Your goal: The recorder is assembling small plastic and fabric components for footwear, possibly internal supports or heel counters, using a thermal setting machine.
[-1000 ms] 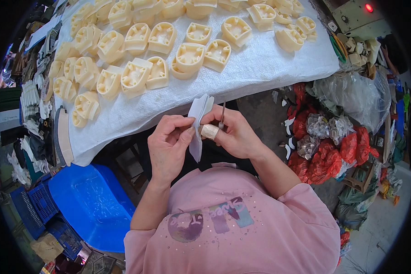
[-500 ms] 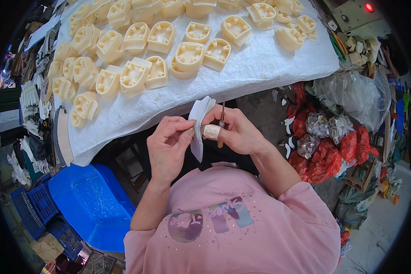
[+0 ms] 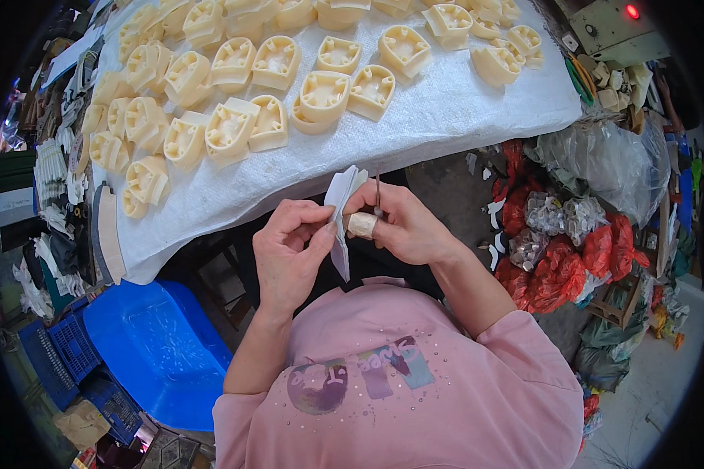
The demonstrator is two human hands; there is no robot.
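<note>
My left hand (image 3: 289, 246) pinches a thin white piece (image 3: 339, 191) between thumb and fingertips, holding it on edge in front of my body. It looks like a moulded part, with a ridged far edge and a pointed lower end. My right hand (image 3: 411, 228) is closed on a slim knife-like tool (image 3: 378, 194) whose narrow metal shaft stands up past the fingers. Most of its handle is hidden in my grip. Beige tape (image 3: 361, 225) wraps my right thumb, which presses close to the white piece's right side. Whether the tool touches the piece cannot be made out.
A table under a white woven sheet (image 3: 446, 117) lies ahead, bearing many cream moulded parts (image 3: 231, 129). At lower left stands a blue plastic tub (image 3: 160, 352) beside blue crates (image 3: 74, 348). Red bags (image 3: 555, 273) and clear plastic (image 3: 602, 160) heap up on the right.
The tool has tilted slightly and its handle end is now hidden behind my right hand. The white piece has turned a little. Both hands stay almost in place.
</note>
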